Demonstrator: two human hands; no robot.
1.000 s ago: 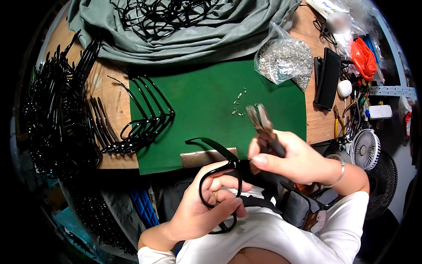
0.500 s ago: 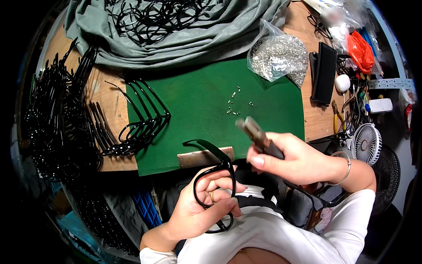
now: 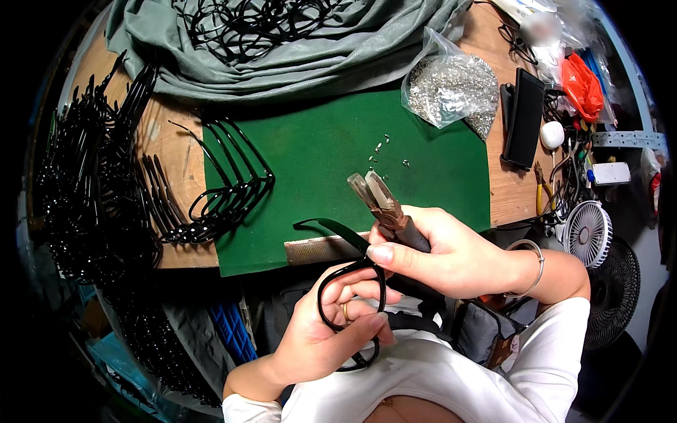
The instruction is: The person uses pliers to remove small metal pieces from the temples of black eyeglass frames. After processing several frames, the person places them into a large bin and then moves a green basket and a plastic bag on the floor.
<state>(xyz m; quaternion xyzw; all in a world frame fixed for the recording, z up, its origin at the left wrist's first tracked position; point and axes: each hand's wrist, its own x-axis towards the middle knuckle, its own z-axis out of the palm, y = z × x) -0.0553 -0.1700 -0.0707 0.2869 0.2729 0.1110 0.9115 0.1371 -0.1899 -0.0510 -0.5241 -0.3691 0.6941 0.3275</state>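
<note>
Near the front edge of the table, my left hand is closed around a black eyeglass frame, its fingers behind and through one rim. One temple of that frame sticks out toward the table. My right hand grips pliers with dark handles; their jaws point up and away, slightly parted, with nothing visible between them. The right thumb rests at the frame's corner where the temple joins. Small metal pieces lie scattered on the green mat beyond the jaws.
Several black eyeglass frames are lined up at the mat's left, beside a large pile. More frames lie on grey cloth at the back. A bag of metal pieces, a black phone-like device and a white fan are at right.
My right hand has come left and closer to the left hand, bringing the pliers with it; its thumb now meets the frame's corner. The left hand still holds the frame.
</note>
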